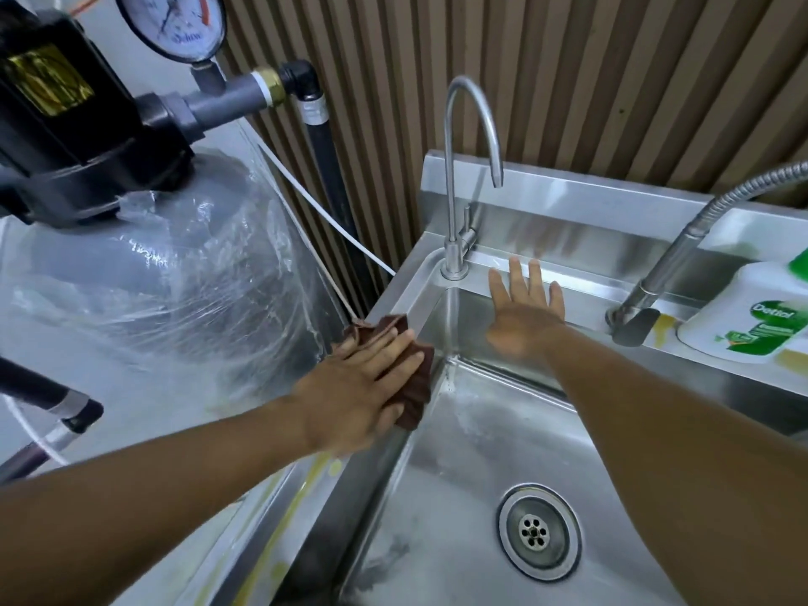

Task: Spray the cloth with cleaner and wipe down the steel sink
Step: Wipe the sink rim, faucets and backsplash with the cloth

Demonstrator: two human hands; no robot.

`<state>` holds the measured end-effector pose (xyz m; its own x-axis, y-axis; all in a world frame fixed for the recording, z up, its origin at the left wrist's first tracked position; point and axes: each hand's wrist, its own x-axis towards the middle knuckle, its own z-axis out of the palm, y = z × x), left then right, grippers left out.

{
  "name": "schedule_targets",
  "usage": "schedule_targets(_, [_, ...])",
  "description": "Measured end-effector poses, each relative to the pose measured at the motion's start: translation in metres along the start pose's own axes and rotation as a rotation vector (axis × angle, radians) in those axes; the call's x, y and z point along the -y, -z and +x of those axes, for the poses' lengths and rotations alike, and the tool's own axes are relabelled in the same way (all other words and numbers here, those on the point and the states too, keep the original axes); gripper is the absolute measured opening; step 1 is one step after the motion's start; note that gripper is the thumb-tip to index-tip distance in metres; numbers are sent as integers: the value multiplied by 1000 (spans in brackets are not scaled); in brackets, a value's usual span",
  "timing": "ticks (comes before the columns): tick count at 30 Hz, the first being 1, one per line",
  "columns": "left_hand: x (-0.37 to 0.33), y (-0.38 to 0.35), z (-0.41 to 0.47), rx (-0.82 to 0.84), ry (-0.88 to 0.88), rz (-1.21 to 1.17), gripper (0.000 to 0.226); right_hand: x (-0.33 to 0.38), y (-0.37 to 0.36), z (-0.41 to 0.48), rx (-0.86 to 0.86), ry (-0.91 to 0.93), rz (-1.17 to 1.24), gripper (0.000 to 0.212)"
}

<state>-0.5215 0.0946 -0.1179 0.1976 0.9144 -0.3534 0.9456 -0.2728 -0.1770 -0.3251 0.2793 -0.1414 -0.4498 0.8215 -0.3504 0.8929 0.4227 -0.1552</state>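
A dark brown cloth (417, 378) lies on the left rim of the steel sink (463, 435), partly folded over the edge. My left hand (354, 391) presses flat on the cloth, fingers pointing toward the back corner. My right hand (522, 312) is spread with its fingers apart against the sink's back wall and rear ledge, holding nothing. The basin looks wet and streaked, with a round drain (538, 530) at the bottom. No spray bottle is in view.
A gooseneck tap (457, 177) rises at the sink's back left corner. A flexible hose sprayer (656, 277) and a white Dettol bottle (752, 321) sit at the right. A plastic-wrapped grey tank (166, 273) with a black pump stands to the left.
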Motion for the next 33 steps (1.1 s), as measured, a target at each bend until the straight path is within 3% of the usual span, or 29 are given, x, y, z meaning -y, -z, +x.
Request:
schedule_targets(5, [3,3,51,-102,207,-220,82,-2,1,-1,1,-21,-13,84])
schedule_targets(10, [15,19,94,-68,330,-347,80,2,3,-2,12,-42,-22,87])
schedule_targets(17, [-23,-23,-10,-249,273,-268,74,2,5,-4,25,-26,-16,89])
schedule_targets(20, [-27,-36,-29,-225,281,-303,76,3,4,-4,7,-33,-28,89])
schedule_targets(26, [-1,7,68,-163,291,-291,74,4,2,-2,3,-40,-61,93])
schedule_targets(33, [33,38,152,-139,273,-381,92,3,3,-1,16,-35,-63,97])
